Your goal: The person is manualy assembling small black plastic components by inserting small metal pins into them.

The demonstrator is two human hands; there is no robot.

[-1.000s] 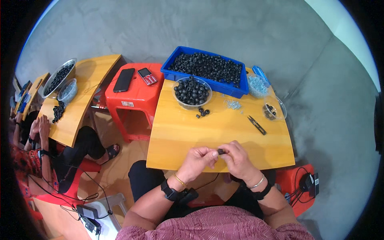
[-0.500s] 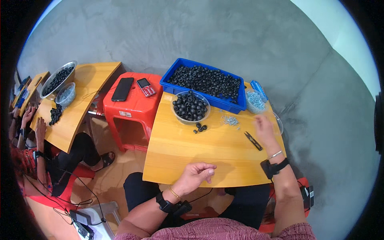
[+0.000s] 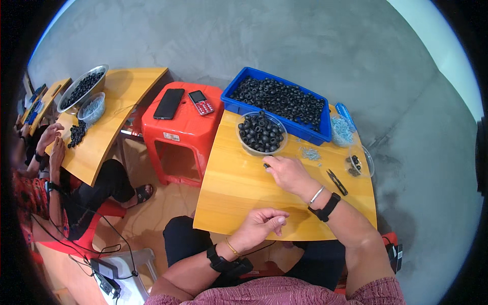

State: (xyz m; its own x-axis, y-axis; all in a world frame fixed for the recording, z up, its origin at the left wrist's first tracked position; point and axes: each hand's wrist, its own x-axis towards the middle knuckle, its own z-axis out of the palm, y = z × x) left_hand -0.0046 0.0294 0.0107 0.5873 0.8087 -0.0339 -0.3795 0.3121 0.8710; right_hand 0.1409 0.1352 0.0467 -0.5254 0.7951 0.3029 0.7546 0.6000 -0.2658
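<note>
My right hand (image 3: 288,174) reaches over the table, its fingertips closed on a small black round piece (image 3: 267,165) just below a clear tub (image 3: 279,152). Similar hollow black pieces (image 3: 261,133) fill that tub. Near the front edge of the table is my left hand (image 3: 260,227), its fingers curled with thumb and forefinger close together. Whatever it may hold is hidden. Black thread snips (image 3: 337,183) lie to the right of my right hand. A scatter of small silvery metal parts (image 3: 310,153) lies beyond it.
A blue tray (image 3: 236,106) of black pieces spans the table's far side. Tubs of silvery parts (image 3: 342,131) and of a few black pieces (image 3: 354,163) stand at right. Two phones (image 3: 169,104) (image 3: 202,103) rest on a red stool (image 3: 152,127). Another person's hands (image 3: 53,140) work at the left table.
My right hand has moved left from beside the right-hand tub to the loose black pieces, and has closed on one. My left hand keeps its curled pose. The whole view has shifted slightly.
</note>
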